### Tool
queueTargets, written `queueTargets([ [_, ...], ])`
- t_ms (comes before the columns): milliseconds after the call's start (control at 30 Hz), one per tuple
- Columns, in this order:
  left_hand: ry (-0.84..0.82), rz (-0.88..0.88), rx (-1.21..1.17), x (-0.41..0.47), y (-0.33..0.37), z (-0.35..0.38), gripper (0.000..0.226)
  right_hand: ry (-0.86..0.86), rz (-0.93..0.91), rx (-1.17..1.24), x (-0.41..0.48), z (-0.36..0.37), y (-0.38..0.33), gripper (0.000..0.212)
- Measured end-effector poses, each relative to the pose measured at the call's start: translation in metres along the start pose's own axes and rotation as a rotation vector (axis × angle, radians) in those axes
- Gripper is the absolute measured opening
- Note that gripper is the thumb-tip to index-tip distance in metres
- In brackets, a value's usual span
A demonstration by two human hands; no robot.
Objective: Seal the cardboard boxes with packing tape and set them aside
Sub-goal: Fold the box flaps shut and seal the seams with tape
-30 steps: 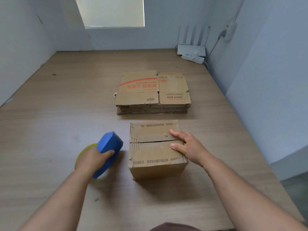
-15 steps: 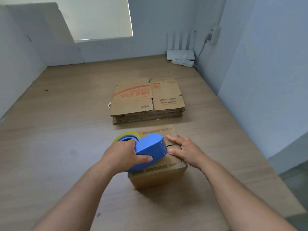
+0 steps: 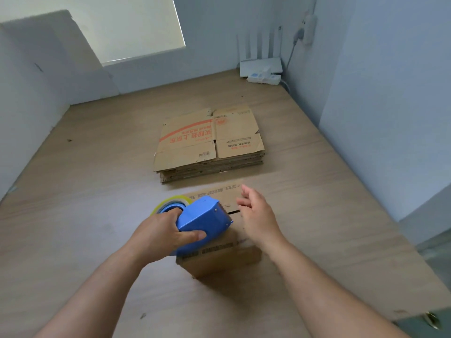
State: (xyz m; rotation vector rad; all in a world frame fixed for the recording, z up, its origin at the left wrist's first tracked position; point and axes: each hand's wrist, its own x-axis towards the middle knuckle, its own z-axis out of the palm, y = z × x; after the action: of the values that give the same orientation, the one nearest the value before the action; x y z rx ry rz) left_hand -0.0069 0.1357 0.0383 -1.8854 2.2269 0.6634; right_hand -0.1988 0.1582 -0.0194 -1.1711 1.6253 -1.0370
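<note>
Open wooden tabletop [image 3: 73,215] spreads left of the left hand [image 3: 161,230]; a stack of flattened brown cardboard boxes [image 3: 210,142] bars the way beyond the right hand [image 3: 258,215].

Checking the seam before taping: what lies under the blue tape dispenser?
The small cardboard box: the tape dispenser, held by the left hand, is over its top. The flap seam shows only by its nose; the rest is covered.

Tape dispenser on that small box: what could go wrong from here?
1. The right hand looks open and hardly presses the box, so the seam gap may widen during taping.
2. The dispenser, gripped by the left hand, has its toothed edge close to the right hand; a nick is possible.
</note>
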Motion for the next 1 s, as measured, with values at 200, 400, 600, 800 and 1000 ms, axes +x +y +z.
queueTargets([
  [200, -0.048, 0.051, -0.223, -0.007, -0.031, 0.002, 0.051, -0.322, -0.047, 0.089, -0.003, -0.022, -0.008, 0.057],
  [400, -0.076, 0.13, -0.186, -0.007, -0.041, 0.0, 0.048, -0.413, -0.055, 0.155, -0.005, -0.023, -0.016, 0.041],
  [600, -0.082, 0.159, -0.07, -0.003, -0.036, -0.004, 0.049, -0.231, -0.134, 0.052, -0.004, -0.004, -0.019, 0.019],
  [800, -0.054, 0.169, 0.038, -0.001, -0.013, -0.016, 0.052, -0.06, -0.148, 0.039, -0.003, 0.003, -0.014, 0.016],
  [1000, -0.183, 0.06, -0.128, -0.003, 0.0, -0.05, 0.056, 0.083, -0.045, 0.204, 0.002, -0.005, -0.006, 0.015],
])
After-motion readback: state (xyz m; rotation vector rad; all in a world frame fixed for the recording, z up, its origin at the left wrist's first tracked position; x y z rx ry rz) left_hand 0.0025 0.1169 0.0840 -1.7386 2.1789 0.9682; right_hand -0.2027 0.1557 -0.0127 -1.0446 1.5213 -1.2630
